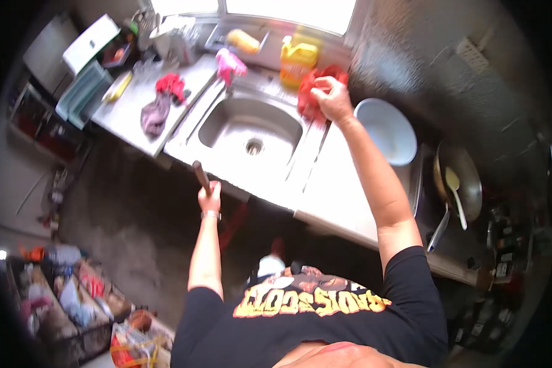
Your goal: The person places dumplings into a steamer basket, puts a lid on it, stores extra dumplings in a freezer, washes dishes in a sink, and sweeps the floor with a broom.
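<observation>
Your right hand (332, 98) is clenched on a red cloth (313, 92), pressed to the steel counter at the right rim of the sink (251, 132), just in front of the yellow jug (297, 58). Your left hand (210, 197) is closed around a dark wooden handle (200, 173) at the near edge of the sink; what is on the end of it you cannot tell, it is hidden. Judging from the grip, you are wiping: keep the cloth bunched flat under the palm, push along the drainboard ribs beside the sink rather than across them, and keep the strokes short so you do not knock the jug behind the sink or the white bowl (385, 130) to the right of the sink. Hold the handle clear of the basin while the other arm reaches. Counts: one sink, empty, one drain; one yellow jug; one white bowl; one frying pan (466, 184) further right of the sink with one pale spoon (455, 193) lying in it; one pink spray bottle (228, 64) at the back left corner of the sink; two more cloths left of the sink, one red (173, 86), one purplish (154, 115), touching each other; one yellow sponge-like thing (243, 41) on the sill behind the sink.
</observation>
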Action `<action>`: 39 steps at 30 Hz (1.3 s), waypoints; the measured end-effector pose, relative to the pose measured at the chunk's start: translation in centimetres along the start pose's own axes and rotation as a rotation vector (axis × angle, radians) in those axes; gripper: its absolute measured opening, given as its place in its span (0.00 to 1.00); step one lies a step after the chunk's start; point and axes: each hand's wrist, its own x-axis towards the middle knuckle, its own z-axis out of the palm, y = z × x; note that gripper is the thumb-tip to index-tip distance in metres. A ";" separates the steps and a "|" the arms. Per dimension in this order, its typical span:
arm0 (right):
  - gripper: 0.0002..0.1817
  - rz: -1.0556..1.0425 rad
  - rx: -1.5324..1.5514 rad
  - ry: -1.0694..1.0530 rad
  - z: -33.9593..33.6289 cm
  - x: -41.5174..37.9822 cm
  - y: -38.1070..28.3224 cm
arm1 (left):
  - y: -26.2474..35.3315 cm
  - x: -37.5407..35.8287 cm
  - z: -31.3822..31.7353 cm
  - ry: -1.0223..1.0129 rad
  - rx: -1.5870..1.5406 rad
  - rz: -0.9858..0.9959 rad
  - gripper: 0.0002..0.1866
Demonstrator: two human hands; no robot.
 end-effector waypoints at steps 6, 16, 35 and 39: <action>0.31 -0.119 -0.680 0.143 -4.3 13.0 3.2 | -2.3 2.0 3.0 0.030 0.121 -0.077 0.10; 0.41 -0.163 -1.143 0.439 -14.6 31.6 -9.7 | -2.6 3.5 4.6 0.125 0.327 -0.091 0.10; 0.39 0.066 -1.216 0.538 -17.8 42.6 -17.8 | 0.2 3.3 7.9 0.319 0.477 -0.175 0.10; 0.40 -0.041 -1.231 0.619 -17.6 42.5 -17.1 | -1.0 3.4 7.7 0.299 0.531 -0.189 0.10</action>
